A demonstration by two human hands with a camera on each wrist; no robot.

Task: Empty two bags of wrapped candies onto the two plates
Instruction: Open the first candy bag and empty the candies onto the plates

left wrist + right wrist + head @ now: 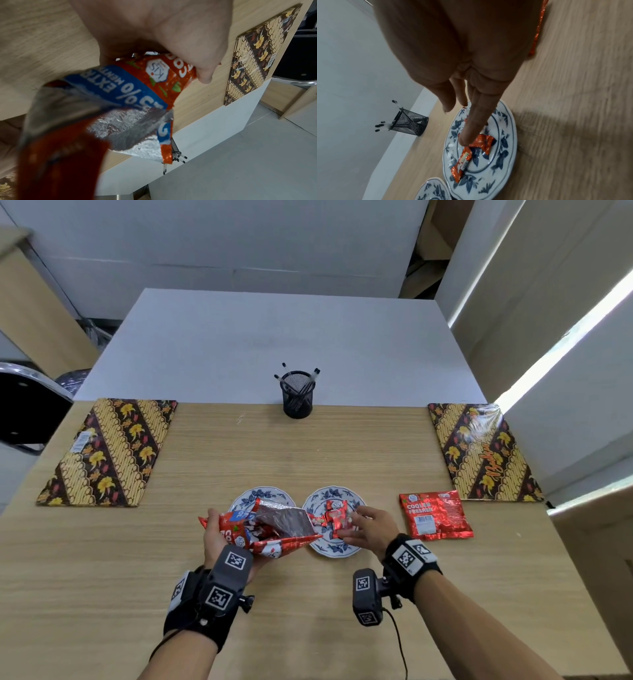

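Observation:
My left hand [219, 529] grips a torn-open red candy bag [267, 530], its silver-lined mouth turned right toward the right plate. In the left wrist view the thumb [204, 75] pinches this bag [154, 75]. Two blue-and-white plates sit side by side: the left plate [270, 493] is partly hidden behind the bag, and the right plate [334, 551] holds a few red wrapped candies [335, 517]. My right hand [361, 522] hovers over the right plate [510, 135] with straight fingers [471, 128] touching the candies [481, 143]. A second, sealed red bag [435, 515] lies flat to the right.
A black mesh pen holder [297, 395] stands at the wooden desk's back edge. Batik-patterned books lie at the far left [109, 453] and far right [479, 453]. A white board stretches behind the desk, and a black chair [20, 405] is at the left.

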